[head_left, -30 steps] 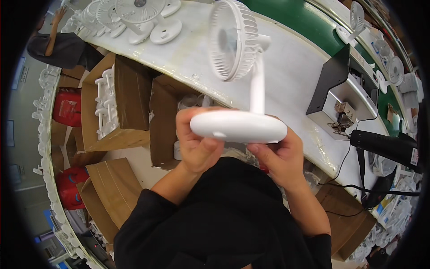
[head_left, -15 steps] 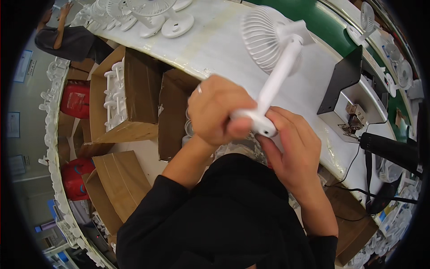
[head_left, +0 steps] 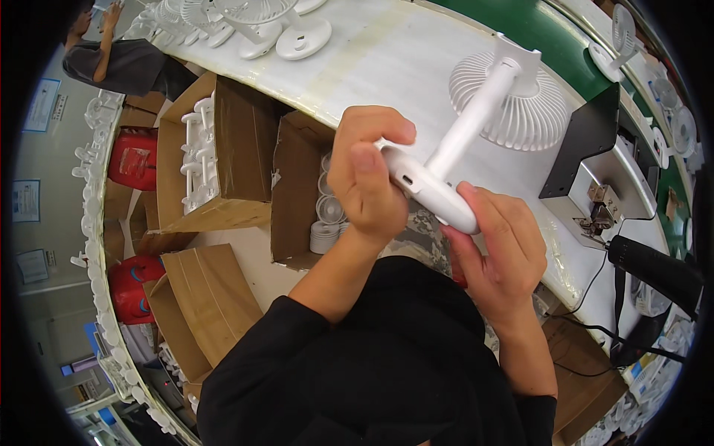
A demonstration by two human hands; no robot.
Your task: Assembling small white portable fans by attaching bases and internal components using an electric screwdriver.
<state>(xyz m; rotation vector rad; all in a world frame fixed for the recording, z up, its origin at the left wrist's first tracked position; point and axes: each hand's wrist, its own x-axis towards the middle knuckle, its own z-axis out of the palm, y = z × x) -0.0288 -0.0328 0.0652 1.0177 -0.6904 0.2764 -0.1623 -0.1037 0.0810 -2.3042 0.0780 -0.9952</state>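
Observation:
A white desk fan (head_left: 474, 115) is held over the near edge of the table, its ribbed cage (head_left: 532, 111) pointing away from me and to the right. Its round base (head_left: 439, 197) is turned edge-on toward me, showing a small dark slot in the rim. My left hand (head_left: 372, 175) is curled at the left end of the base, thumb and forefinger around its edge. At the opposite end, my right hand (head_left: 502, 249) pinches the rim between thumb and fingers. The underside of the base is mostly out of sight.
Several white fans (head_left: 303, 39) stand at the table's far left. A black-and-silver device (head_left: 595, 167) and a black-handled tool (head_left: 651, 271) with cables are on the right. Cardboard boxes (head_left: 245, 149) with white parts stand left of the table. Another person (head_left: 111, 67) is at upper left.
The fan has turned in my hands: its cage has swung right and lower, and the base now shows its slotted rim. My left fingers have shifted on the base.

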